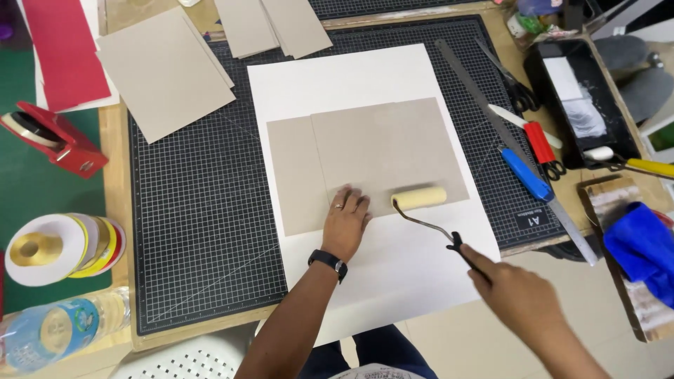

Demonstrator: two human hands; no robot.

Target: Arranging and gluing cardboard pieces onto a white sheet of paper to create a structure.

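Note:
Two grey cardboard sheets lie overlapped on a large white sheet on the black grid cutting mat. My left hand, with a ring and a black wristwatch, presses flat on the near edge of the cardboard. My right hand grips the black handle of a small paint roller. The roller's yellow foam head rests on the lower right part of the cardboard, just right of my left fingers.
More grey boards lie at the back left. A red tape dispenser, ribbon rolls and a plastic bottle are at left. At right are a metal ruler, scissors, cutters, a black glue tray and a blue cloth.

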